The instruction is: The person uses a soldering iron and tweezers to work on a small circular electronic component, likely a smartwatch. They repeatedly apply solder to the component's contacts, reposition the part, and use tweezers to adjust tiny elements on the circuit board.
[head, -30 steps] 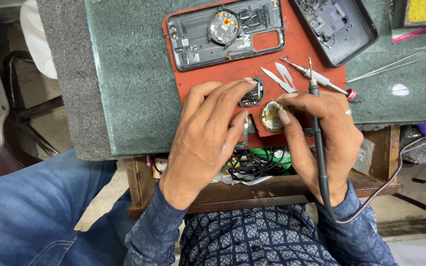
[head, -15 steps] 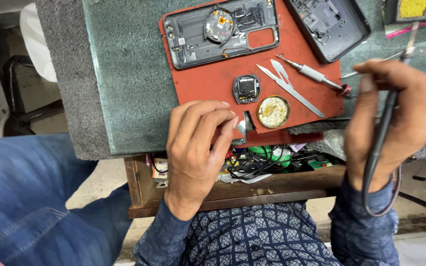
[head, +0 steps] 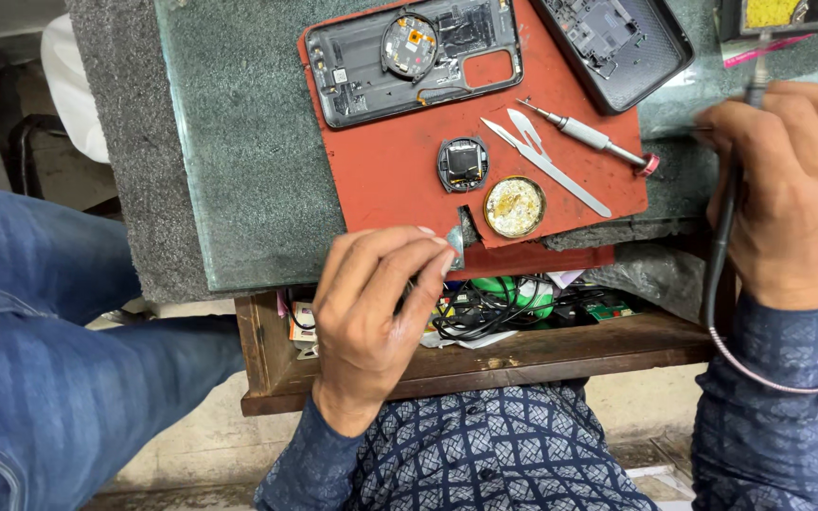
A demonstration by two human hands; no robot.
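My left hand rests at the front edge of the red mat, its fingertips pinched on a small grey metal piece. Just beyond it lie a small square dark module and a round tin of yellowish paste. My right hand is off to the right of the mat, closed around a dark soldering iron whose cable loops down past my sleeve.
An opened grey phone frame with a round part lies at the mat's far side, a dark phone shell to its right. Tweezers and a screwdriver lie on the mat. An open wooden drawer holds tangled cables.
My right hand carried the soldering iron from the tin out to the right. My left hand drew back from the square module to the mat's front edge.
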